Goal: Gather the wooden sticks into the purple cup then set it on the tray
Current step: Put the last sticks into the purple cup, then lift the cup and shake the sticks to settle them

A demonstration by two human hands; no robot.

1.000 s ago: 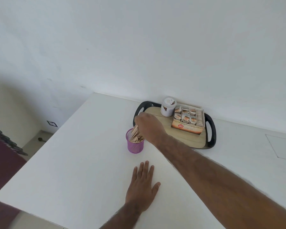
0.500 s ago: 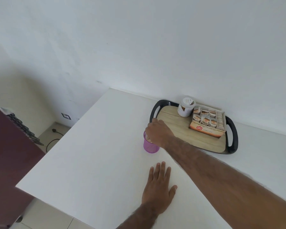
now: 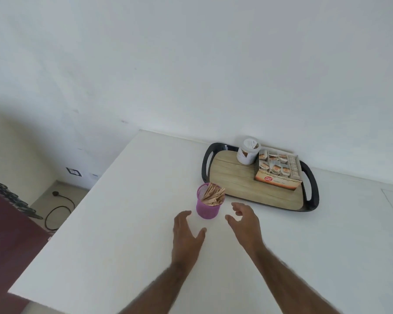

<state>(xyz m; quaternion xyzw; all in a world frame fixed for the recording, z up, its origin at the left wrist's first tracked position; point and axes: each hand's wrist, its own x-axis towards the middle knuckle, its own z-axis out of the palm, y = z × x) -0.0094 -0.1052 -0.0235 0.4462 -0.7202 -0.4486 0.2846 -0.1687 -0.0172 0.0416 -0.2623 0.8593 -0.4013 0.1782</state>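
The purple mesh cup [image 3: 207, 208] stands upright on the white table, just left of the tray's near corner. Several wooden sticks [image 3: 213, 194] lean together inside it, tips above the rim. The tray [image 3: 233, 177] has a wood-look floor and black handles. My left hand [image 3: 186, 234] hovers just below-left of the cup, fingers apart, holding nothing. My right hand [image 3: 244, 220] is just right of the cup, fingers curled and spread, also empty. Neither hand touches the cup.
On the tray's far side stand a white jar [image 3: 248, 151] and an open box of sachets [image 3: 278, 171]. The white table [image 3: 127, 223] ends at the left, over a floor with a black cable [image 3: 59, 209]. A white wall rises behind.
My right hand has let go of the sticks and drawn back to the cup's right side. My left hand has lifted off the table and moved up toward the cup.
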